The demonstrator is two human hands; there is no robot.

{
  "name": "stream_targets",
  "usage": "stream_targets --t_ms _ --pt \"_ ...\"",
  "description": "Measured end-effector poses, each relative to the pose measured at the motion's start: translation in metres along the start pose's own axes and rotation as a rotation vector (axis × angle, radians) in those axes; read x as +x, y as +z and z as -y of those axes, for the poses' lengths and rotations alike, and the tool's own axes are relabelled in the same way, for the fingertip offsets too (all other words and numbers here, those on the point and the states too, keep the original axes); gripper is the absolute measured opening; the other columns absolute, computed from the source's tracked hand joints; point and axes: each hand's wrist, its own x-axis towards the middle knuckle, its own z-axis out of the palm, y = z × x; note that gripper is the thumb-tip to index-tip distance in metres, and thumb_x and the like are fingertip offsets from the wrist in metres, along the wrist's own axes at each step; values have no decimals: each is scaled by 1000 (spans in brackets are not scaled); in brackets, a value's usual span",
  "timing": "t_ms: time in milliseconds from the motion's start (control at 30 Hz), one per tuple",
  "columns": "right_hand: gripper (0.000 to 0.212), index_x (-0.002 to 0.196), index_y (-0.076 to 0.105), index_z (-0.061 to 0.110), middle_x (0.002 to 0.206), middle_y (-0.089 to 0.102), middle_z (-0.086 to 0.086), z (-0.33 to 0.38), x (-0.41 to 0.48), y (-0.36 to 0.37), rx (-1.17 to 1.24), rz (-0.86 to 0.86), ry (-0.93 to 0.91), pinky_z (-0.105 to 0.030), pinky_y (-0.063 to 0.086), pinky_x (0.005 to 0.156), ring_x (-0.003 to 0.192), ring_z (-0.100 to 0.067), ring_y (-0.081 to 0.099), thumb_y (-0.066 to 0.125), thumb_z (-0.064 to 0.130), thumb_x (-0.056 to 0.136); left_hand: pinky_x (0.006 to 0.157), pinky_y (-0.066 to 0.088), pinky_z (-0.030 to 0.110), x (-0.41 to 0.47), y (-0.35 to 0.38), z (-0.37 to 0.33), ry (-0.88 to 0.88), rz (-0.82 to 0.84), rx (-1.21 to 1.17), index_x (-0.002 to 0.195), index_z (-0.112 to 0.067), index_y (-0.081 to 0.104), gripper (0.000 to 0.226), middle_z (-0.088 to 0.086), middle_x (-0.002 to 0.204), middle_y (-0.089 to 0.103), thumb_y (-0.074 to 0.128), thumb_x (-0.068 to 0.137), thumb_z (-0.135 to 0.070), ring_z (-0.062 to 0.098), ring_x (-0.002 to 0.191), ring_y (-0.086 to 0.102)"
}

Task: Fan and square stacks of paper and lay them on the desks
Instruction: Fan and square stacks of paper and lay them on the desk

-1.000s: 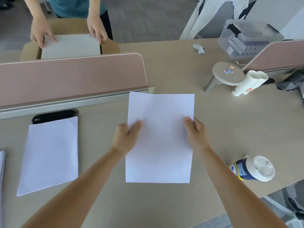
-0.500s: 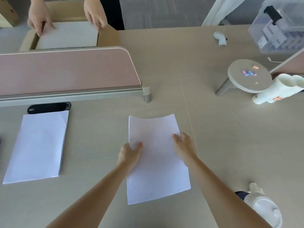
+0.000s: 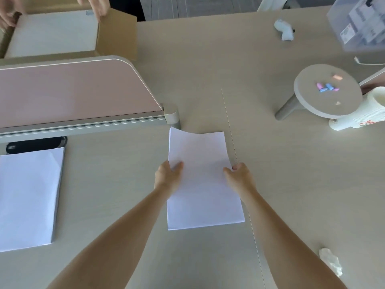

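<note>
A white paper stack [image 3: 203, 163] sits at the middle of the beige desk [image 3: 291, 184], held by both hands. My left hand [image 3: 167, 177] grips its left edge with the thumb on top. My right hand [image 3: 239, 176] grips its right edge in the same way. The far left corner of the stack curls upward near the divider's end post. A second white paper stack [image 3: 29, 195] lies flat on the desk at the left.
A pink divider panel [image 3: 73, 90] runs across the left. Behind it another person's hands [image 3: 93, 5] work at a cardboard box [image 3: 116, 32] of paper. A round stand [image 3: 327, 90], a roll of cups [image 3: 358, 113] and a clear bin [image 3: 362, 24] sit right. A black object [image 3: 35, 143] lies by the left stack.
The held stack has come down toward the desk and now lies nearly flat. The view has tilted further down. The other person's hands have shifted at the box.
</note>
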Motion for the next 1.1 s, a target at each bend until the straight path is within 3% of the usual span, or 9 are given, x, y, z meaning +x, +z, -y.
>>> stream_targets --t_ms 133,267,367,500,700,867,967,1033,1100 --pt "33 121 48 14 111 59 -3 -14 9 4 -63 31 -10 -26 35 50 85 -25 59 54 31 95 66 56 36 13 13 4 -35 -17 26 113 -17 61 40 7 98 67 57 90 -49 31 88 66" --pt "36 123 44 11 118 55 -7 -16 6 15 -85 -61 -23 -36 52 67 88 -30 59 54 31 94 63 48 32 13 20 7 -166 -76 -10 112 -13 45 44 2 92 57 52 91 -52 24 75 60" --pt "44 124 43 8 127 45 -9 -20 1 21 -98 -79 10 -40 51 80 107 -32 53 55 35 92 57 43 30 7 21 8 -181 -89 -4 111 -9 46 49 7 93 57 50 90 -53 22 71 57" --pt "52 133 42 7 135 39 -12 -20 -6 22 -140 -68 35 -37 40 83 125 -33 39 55 35 92 77 43 35 4 20 15 -202 -60 65 119 -11 55 60 15 121 52 46 81 -57 31 117 45" --pt "49 129 45 9 134 41 -12 -28 -11 13 -131 -38 101 -40 42 89 123 -35 40 55 37 90 77 42 35 -9 12 20 -308 -40 51 101 -11 61 53 20 118 54 43 77 -54 34 113 44" --pt "51 129 45 8 130 46 -11 -37 -19 14 -107 5 81 -42 50 90 116 -35 51 55 36 88 64 40 30 -28 16 32 -362 33 -20 101 -8 62 41 19 123 56 43 82 -39 28 73 54" --pt "48 126 46 8 126 46 -10 -34 -22 11 -86 21 89 -37 48 78 110 -33 53 54 35 87 60 41 29 -32 14 27 -365 34 -52 107 -8 60 38 16 123 55 44 87 -37 26 71 49" --pt "36 112 48 9 115 49 -9 -32 -23 7 -99 21 68 -32 41 68 98 -30 52 53 34 86 71 48 34 -35 9 25 -352 39 -96 94 -9 58 31 11 104 56 47 91 -38 27 76 50" --pt "37 114 49 6 116 50 -10 -29 -27 5 -111 -18 36 -33 43 72 102 -32 53 53 32 88 74 45 34 -37 0 28 -340 52 -157 76 -13 53 30 5 84 50 51 91 -39 25 73 48"
